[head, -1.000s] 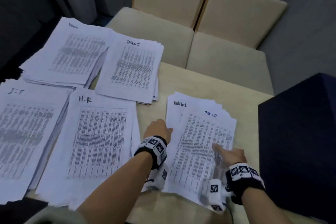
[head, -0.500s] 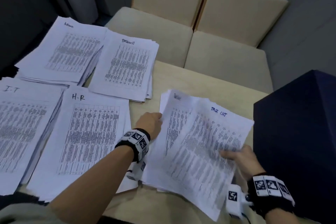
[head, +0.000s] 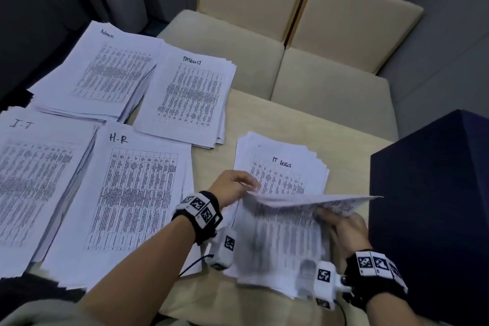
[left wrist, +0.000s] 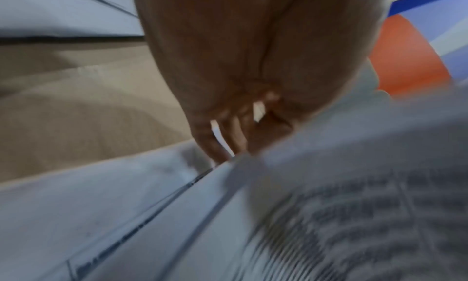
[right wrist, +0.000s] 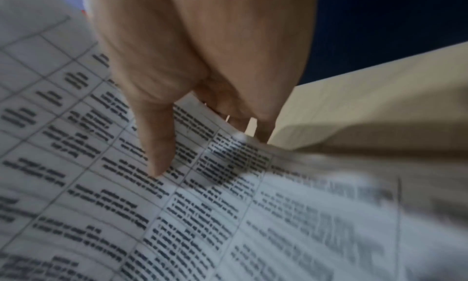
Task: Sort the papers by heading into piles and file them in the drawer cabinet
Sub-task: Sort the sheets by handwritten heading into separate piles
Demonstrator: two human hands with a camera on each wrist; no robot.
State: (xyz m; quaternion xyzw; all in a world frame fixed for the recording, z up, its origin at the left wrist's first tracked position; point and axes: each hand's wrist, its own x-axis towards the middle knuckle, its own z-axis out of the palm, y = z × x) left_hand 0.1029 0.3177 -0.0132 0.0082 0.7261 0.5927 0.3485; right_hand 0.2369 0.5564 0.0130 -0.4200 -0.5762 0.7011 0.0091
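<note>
Beige bench (head: 264, 119) at lower right: right hand (head: 346, 230) pinches a lifted sheet (head: 312, 201); left hand (head: 230, 185) fingers touch its edge, flat.

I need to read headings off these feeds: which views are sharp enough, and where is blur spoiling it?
Head view: sorted piles sharp, headings Admin, H-R and IT logs legible; the lifted sheet in the right hand is motion-smeared. Left wrist view: heavily blurred, print unreadable around the left hand. Right wrist view: table rows fairly crisp near the thumb, smearing toward the right edge.
</note>
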